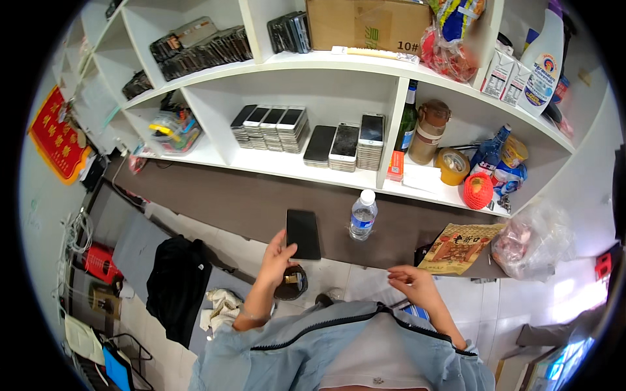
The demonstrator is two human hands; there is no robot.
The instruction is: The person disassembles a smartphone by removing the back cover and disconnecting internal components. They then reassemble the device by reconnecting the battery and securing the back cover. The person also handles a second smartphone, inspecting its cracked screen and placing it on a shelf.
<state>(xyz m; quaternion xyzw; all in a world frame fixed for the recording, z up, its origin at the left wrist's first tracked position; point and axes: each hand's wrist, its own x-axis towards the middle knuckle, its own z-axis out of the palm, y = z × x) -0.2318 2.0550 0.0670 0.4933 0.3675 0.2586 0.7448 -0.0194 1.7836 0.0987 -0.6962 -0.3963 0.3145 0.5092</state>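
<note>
A flat black phone or small tablet (303,233) lies at the front edge of the brown counter, dark face up. Beside its left edge is my left hand (276,259), fingers and thumb apart. The thumb tip overlaps the device's lower left edge; I cannot tell how firmly it touches. My right hand (412,284) hovers empty in front of the counter, fingers loosely stretched toward the left. Close beyond it sits a yellow-brown printed packet (460,247). Between the hands, farther back, stands a clear water bottle (363,216) with a white cap and blue label.
White shelves behind the counter (215,195) hold stacked phones (277,127), a cardboard box (365,26), tape (452,165) and bottles. A clear plastic bag (535,241) is at the right. Below are a dark bin (291,283) and black clothing (176,287).
</note>
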